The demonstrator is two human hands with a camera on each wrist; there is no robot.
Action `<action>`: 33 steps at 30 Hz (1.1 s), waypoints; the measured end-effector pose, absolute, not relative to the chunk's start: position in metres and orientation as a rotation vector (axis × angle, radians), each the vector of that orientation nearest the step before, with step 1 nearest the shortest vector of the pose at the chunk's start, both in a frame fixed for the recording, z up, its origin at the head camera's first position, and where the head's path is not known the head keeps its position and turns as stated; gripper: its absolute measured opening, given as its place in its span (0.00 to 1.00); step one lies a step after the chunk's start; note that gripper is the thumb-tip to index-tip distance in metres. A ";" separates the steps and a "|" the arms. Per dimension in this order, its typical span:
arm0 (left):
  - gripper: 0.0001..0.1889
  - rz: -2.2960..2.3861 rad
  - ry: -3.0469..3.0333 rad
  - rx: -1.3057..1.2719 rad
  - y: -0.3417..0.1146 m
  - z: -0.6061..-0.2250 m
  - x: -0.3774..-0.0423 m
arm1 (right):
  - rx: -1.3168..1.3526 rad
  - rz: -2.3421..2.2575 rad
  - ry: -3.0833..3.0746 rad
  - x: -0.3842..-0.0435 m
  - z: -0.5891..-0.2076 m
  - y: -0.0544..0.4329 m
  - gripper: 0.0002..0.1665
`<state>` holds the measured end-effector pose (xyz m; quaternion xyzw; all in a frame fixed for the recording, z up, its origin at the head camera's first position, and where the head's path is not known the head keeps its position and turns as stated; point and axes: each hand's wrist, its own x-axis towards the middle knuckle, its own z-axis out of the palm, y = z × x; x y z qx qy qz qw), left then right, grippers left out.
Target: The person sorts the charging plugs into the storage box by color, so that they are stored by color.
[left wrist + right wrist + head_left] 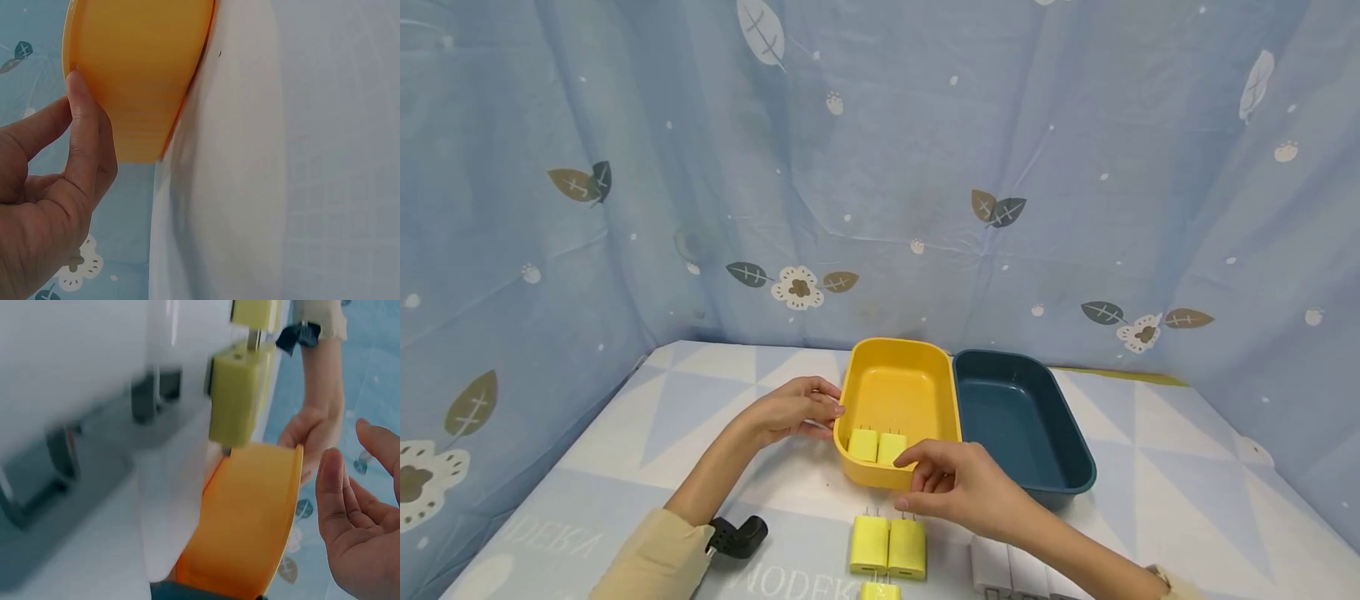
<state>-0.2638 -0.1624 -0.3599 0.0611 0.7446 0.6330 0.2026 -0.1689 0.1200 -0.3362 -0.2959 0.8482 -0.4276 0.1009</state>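
A yellow bin (898, 398) stands on the table with two yellow chargers (862, 446) inside at its near end, prongs pointing away. My left hand (792, 410) touches the bin's left side; in the left wrist view its fingertips (77, 87) rest at the rim and outer wall. Above the bin's near edge is my right hand (958, 483), thumb and index finger apart and nothing held. Its index fingertip overlaps the right-hand charger in the bin; whether they touch, I cannot tell. Several more yellow chargers (869, 546) lie on the table in front of the bin.
Against the yellow bin's right side stands a dark blue bin (1011, 417). White chargers (991, 562) lie at the table's front, below my right forearm. A patterned blue curtain (880, 183) hangs behind the table. A black device (739, 537) sits at my left wrist.
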 end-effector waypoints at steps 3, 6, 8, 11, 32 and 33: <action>0.18 1.763 2.073 0.178 -0.161 -0.361 -0.265 | -0.873 -1.247 2.465 -0.162 -0.339 0.122 0.20; 0.18 1.760 2.064 0.180 -0.160 -0.362 -0.265 | -0.871 -1.218 2.439 -0.157 -0.342 0.124 0.20; 0.18 1.759 2.068 0.178 -0.160 -0.362 -0.265 | -0.885 -1.198 2.425 -0.155 -0.344 0.125 0.20; 0.18 1.763 2.079 0.168 -0.159 -0.361 -0.266 | -0.913 -1.157 2.395 -0.154 -0.345 0.129 0.22; 0.20 1.783 2.051 0.208 -0.164 -0.362 -0.265 | -0.931 -0.890 2.376 -0.151 -0.357 0.137 0.29; 0.20 1.783 2.051 0.207 -0.164 -0.362 -0.265 | -0.937 -0.890 2.378 -0.151 -0.357 0.136 0.29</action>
